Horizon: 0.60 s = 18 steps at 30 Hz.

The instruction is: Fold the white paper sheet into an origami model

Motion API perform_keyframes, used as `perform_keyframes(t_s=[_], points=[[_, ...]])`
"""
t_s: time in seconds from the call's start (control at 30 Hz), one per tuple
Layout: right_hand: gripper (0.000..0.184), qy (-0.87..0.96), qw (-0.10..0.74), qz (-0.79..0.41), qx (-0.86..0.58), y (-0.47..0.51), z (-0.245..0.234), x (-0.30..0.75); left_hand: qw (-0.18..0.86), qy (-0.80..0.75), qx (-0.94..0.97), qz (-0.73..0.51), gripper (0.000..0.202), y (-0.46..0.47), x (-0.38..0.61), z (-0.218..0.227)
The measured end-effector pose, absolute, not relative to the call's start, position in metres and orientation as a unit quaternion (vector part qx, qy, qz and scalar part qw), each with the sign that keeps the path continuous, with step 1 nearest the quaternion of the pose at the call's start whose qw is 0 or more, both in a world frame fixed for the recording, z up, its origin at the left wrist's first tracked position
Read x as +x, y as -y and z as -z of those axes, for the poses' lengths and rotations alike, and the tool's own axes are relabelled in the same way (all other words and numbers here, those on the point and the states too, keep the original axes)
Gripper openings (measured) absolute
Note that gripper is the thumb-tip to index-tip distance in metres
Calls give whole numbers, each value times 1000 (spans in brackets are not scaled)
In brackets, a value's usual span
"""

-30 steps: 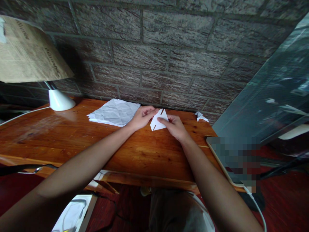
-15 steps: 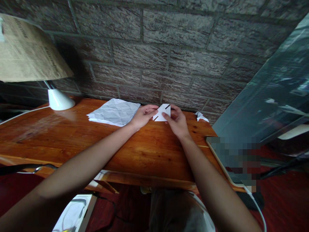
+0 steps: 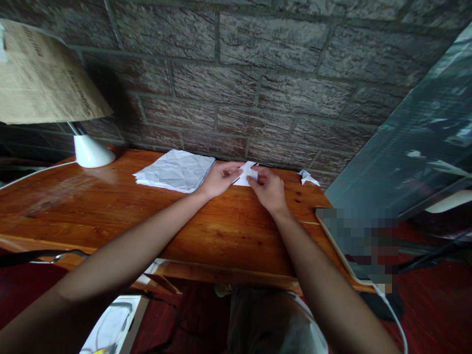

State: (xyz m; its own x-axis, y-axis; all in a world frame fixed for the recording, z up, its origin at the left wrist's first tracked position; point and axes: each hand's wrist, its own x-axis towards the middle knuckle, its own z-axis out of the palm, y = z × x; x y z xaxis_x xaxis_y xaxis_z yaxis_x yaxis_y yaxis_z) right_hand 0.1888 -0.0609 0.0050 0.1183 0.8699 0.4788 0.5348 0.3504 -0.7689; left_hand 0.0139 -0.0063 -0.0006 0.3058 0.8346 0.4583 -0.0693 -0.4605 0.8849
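Observation:
Between my two hands is a small piece of folded white paper (image 3: 246, 178), close above the wooden desk near the wall. My left hand (image 3: 220, 179) pinches its left side between thumb and fingers. On the other side, my right hand (image 3: 271, 189) grips the right part, its thumb on the front face and its fingers partly hidden behind. Dark slits show along the paper's folds. A stack of creased white sheets (image 3: 175, 171) lies just left of my left hand. Beyond my right hand sits a small folded paper shape (image 3: 308, 178).
A lamp (image 3: 92, 152) with a newsprint shade stands at the desk's left, its white cord trailing away. The brick wall (image 3: 236, 88) borders the wooden desk (image 3: 221, 236). A partly blurred tablet-like device (image 3: 332, 241) lies at the right edge with a white cable attached.
The folded paper looks narrower, with a raised flap near my right thumb. My right fingers have curled in closer to it. My left hand has hardly moved.

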Motion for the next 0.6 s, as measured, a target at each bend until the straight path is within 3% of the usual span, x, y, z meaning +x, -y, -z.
perform_keyframes(t_s=[0.27,0.6], points=[[28,629,540,-217,-516,57,-2,190,407,-274,703,-515,49,5,12,1],[43,627,515,-233,-536,55,2,191,380,-311,696,-524,50,9,13,-3]])
